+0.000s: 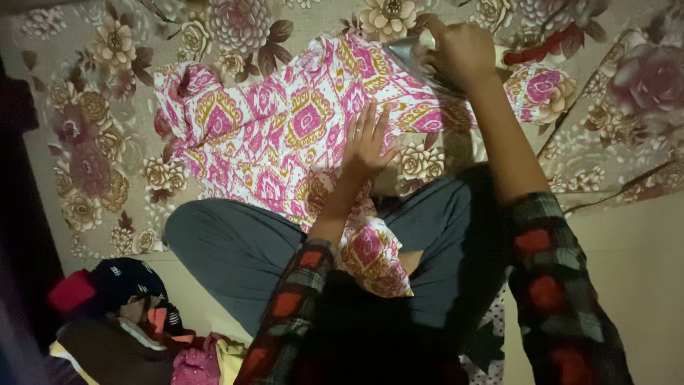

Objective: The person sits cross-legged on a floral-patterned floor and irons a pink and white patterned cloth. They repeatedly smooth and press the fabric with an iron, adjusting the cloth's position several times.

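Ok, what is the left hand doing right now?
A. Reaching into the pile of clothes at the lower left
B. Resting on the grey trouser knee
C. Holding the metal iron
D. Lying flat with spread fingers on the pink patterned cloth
D: the left hand lies open, fingers spread, pressed on the pink patterned cloth, while the right hand has its grip on a shiny metal object at the cloth's far edge.

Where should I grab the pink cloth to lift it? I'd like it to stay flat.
Probably take the pink cloth by its free far-left edge, from the left. That part lies spread on the floral sheet; the near end drapes over the lap, the left hand presses its middle, and the right hand holds a metal object at its right end.
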